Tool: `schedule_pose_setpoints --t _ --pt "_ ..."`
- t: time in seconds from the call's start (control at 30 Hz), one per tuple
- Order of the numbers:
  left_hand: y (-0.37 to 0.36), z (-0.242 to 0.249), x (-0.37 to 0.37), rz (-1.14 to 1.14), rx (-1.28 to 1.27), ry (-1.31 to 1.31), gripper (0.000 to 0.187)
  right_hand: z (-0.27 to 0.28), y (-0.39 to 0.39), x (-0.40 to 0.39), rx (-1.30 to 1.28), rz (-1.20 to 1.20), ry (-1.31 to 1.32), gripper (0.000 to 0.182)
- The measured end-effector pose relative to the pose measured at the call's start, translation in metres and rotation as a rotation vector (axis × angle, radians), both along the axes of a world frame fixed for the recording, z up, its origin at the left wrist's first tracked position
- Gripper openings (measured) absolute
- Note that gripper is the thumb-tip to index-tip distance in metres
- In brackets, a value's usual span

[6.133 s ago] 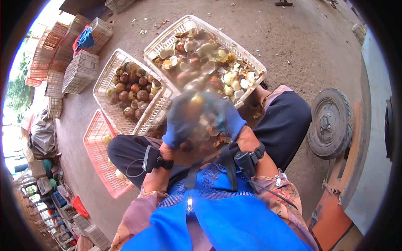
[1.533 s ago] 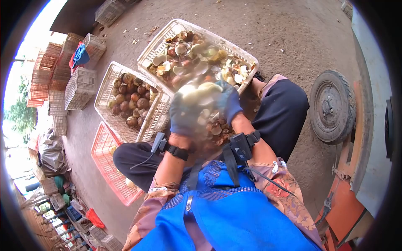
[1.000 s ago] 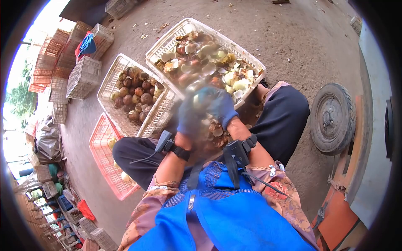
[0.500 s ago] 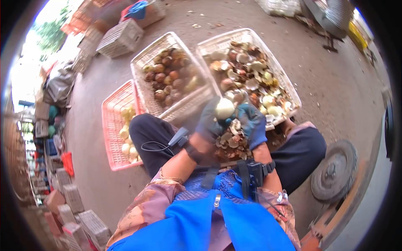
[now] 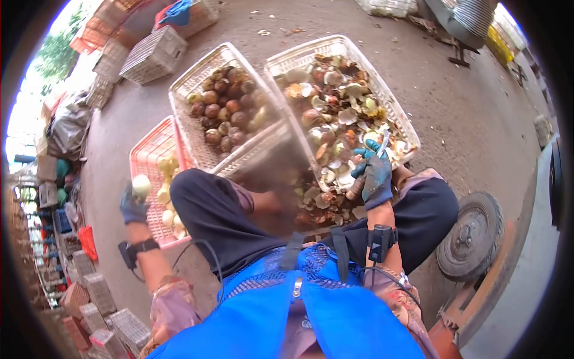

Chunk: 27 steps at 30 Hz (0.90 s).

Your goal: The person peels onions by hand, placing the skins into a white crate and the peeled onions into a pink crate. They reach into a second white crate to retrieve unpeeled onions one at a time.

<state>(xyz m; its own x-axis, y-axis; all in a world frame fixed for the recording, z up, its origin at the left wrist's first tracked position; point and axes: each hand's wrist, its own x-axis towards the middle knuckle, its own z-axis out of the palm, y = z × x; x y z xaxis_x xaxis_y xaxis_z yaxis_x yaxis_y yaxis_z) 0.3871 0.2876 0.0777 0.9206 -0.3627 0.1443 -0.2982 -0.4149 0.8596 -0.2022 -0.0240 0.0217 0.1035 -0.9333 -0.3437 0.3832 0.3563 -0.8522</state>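
Observation:
My left hand [image 5: 134,206], in a dark glove, is at the left rim of the pink crate [image 5: 136,157]. Its fingers hold a pale peeled onion [image 5: 142,186]. Inside that crate lie more peeled onions [image 5: 169,216], partly hidden by my knee. My right hand [image 5: 377,178], gloved in grey with teal fingertips, is closed round a small knife [image 5: 384,143], blade pointing up and away. It hovers over the near corner of a white crate [image 5: 412,128] full of onion peels [image 5: 347,116].
A second white crate [image 5: 179,96] holds unpeeled brownish onions [image 5: 230,107], next to the peel crate. Loose peels [image 5: 314,206] are heaped between my legs. A wheel [image 5: 470,235] lies at the right. Stacked crates [image 5: 156,55] stand at the back left, bricks [image 5: 101,287] at the lower left.
My left hand has swung left from the middle to the pink crate, carrying the peeled onion. My right hand has moved slightly right and away from the left, and the knife now shows.

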Motion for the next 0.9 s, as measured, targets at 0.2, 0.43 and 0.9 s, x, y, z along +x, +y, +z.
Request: schedule_pose_setpoints --t 0.2,0.43,0.9 --pt "-0.098 0.033 -0.087 -0.158 -0.447 0.465 0.041 0.014 0.001 0.0 0.038 -0.072 -0.117 0.045" --pt "-0.292 -0.052 -0.14 -0.405 -0.318 0.718 0.021 0.009 0.003 0.013 0.086 0.047 0.111 0.042" --pt "-0.369 -0.263 -0.095 -0.704 0.129 0.339 0.066 0.001 -0.015 0.055 0.251 0.16 0.216 0.043"
